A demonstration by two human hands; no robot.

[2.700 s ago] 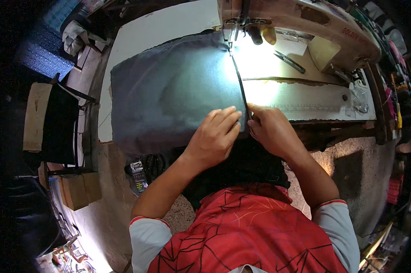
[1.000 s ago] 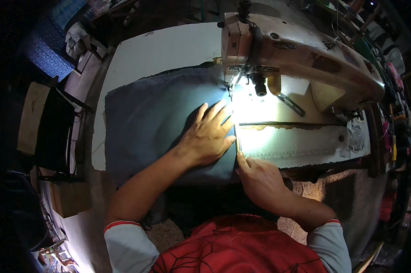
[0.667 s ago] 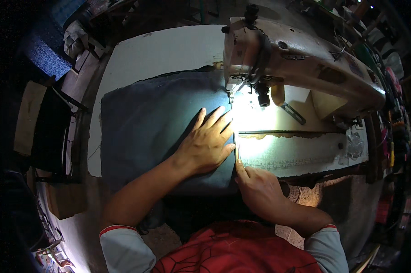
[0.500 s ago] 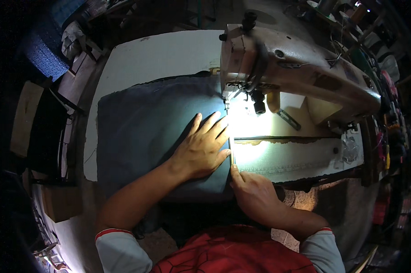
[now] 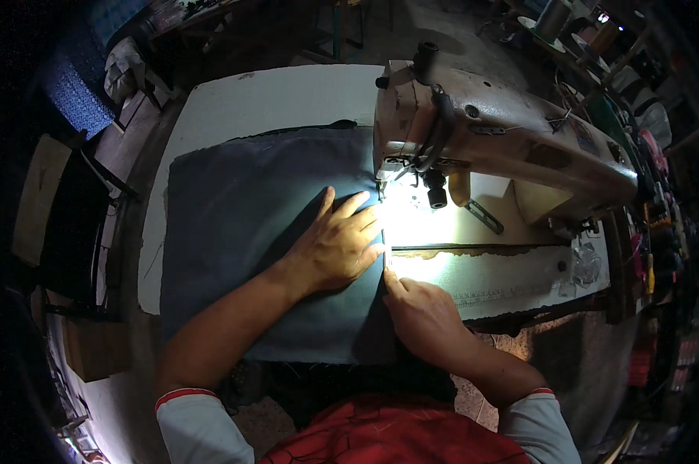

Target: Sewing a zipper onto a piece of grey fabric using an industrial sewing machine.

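Observation:
A large dark grey-blue cloth lies over the sewing table, its right edge running under the presser foot of a sewing machine. My left hand rests flat on the cloth with fingers spread, fingertips just short of the presser foot. Nearer to me, my right hand is closed, its thumb and index finger at the cloth's right edge, pinching it. The remaining fingers are curled under and partly hidden. Bright lamplight falls around the needle area and washes out detail there.
The white tabletop shows behind the cloth and at right, where ruler marks run along it. A slotted metal piece lies under the machine arm. A dark chair stands left, above a cardboard box. Thread spools stand far right.
Both hands have moved away from me, closer to the presser foot, and the cloth has slid along with them. The whole view has also shifted slightly.

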